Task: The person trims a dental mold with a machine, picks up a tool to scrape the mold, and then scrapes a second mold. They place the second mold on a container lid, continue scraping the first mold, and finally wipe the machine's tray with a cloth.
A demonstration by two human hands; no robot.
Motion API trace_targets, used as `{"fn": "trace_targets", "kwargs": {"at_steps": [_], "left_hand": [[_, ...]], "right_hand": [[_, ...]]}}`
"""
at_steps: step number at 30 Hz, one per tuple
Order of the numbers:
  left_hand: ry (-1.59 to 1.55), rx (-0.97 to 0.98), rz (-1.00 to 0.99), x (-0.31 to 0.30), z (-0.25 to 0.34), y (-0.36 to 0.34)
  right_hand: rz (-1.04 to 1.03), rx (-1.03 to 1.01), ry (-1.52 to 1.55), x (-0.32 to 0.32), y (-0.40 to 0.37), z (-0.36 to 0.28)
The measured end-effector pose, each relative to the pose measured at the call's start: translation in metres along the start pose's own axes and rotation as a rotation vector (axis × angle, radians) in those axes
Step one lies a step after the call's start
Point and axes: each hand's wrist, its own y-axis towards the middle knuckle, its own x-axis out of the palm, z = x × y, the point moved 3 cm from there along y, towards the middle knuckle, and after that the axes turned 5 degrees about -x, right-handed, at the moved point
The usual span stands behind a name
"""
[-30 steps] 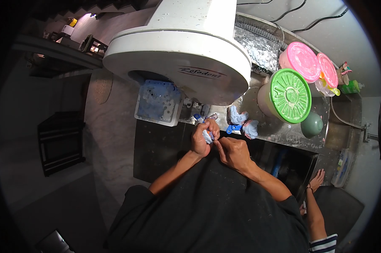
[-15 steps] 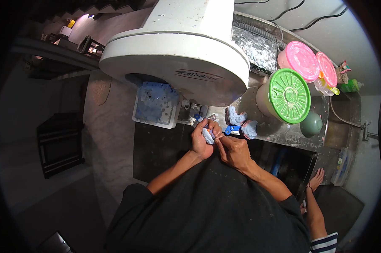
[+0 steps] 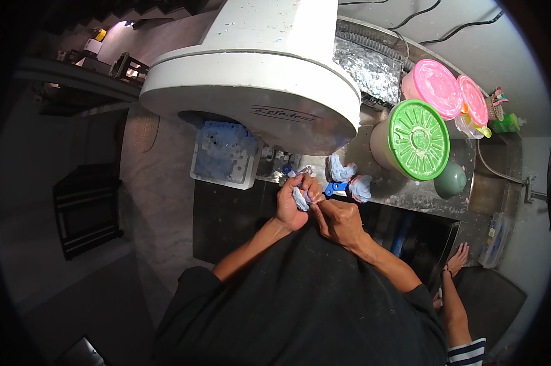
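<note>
My left hand (image 3: 292, 207) is wrapped round a pale blue lump (image 3: 300, 198) with some orange on it. My right hand (image 3: 341, 222) is closed beside it, its fingertips touching the lump; whatever they may pinch is too small to make out. Just beyond my hands, on the metal counter (image 3: 403, 198), lie a pale blue moulded piece (image 3: 341, 169), a second pale blue and pink piece (image 3: 361, 188) and a blue clip-like item (image 3: 335, 188).
A large white machine (image 3: 251, 91) overhangs the counter. Left is a blue-stained white tray (image 3: 225, 152); right are a green-lidded bucket (image 3: 419, 140), a pink-lidded bucket (image 3: 437, 88) and a grey-green bowl (image 3: 450, 179). Another person's hand (image 3: 457, 259) rests at the lower right.
My two hands stay together in nearly the same place, with only slight finger movement round the pale blue lump. The view has shifted very slightly.
</note>
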Motion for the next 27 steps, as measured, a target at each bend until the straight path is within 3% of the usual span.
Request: {"fn": "trace_targets", "kwargs": {"at_steps": [5, 13, 20, 27], "left_hand": [[-0.014, -0.019, -0.041, -0.003, 0.002, 0.001], [0.265, 0.356, 0.117, -0.014, 0.005, -0.001], [0.432, 0.486, 0.049, -0.012, 0.007, -0.005], [0.787, 0.599, 0.033, -0.009, 0.016, -0.011]], "right_hand": [[-0.026, -0.008, -0.038, -0.002, 0.002, -0.002], [0.007, 0.138, -0.157, -0.013, 0.01, -0.011], [-0.024, 0.058, -0.099, -0.007, 0.02, -0.016], [-0.093, 0.0, -0.157, -0.006, 0.02, -0.02]]}}
